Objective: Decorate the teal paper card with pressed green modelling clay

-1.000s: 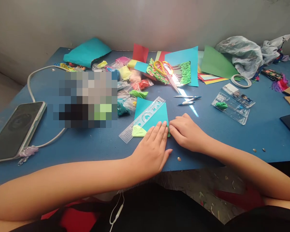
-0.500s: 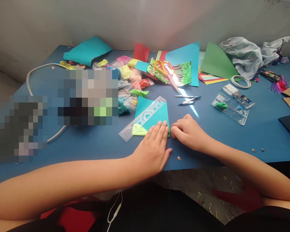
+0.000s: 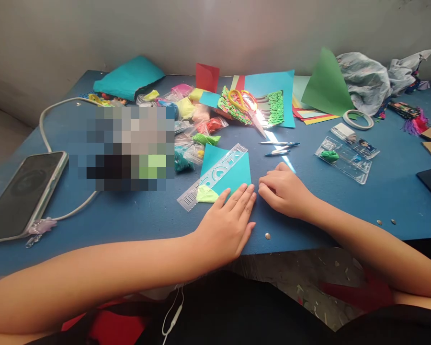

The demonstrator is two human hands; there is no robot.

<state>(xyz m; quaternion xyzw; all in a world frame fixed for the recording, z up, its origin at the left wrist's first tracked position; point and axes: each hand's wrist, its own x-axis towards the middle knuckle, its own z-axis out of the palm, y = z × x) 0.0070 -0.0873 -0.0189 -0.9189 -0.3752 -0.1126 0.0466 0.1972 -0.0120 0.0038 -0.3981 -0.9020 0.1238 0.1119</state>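
My left hand (image 3: 232, 215) lies flat, fingers stretched, over the lower right corner of a turquoise paper (image 3: 233, 167). Whatever is under its fingers is hidden. Just right of the paper, my right hand (image 3: 285, 191) rests on the table with its fingers curled in; I cannot make out whether anything is inside. A clear stencil ruler (image 3: 219, 173) lies slantwise across the paper. Beside my left fingers, at the lower left of the paper, is a flat pale yellow-green piece (image 3: 206, 194).
Scissors (image 3: 253, 112) lie on a clay-decorated card behind the paper, with two pens (image 3: 278, 144) nearer. Bags of coloured clay (image 3: 210, 125) are heaped at the back left. Tape (image 3: 358, 119) and a clear case (image 3: 345, 158) lie right; a phone (image 3: 25, 191) with a cable lies left.
My left fingers have slid slightly right and down over the paper's corner, and a bit of green at its edge is now covered. My right hand has shifted slightly right, away from the paper.
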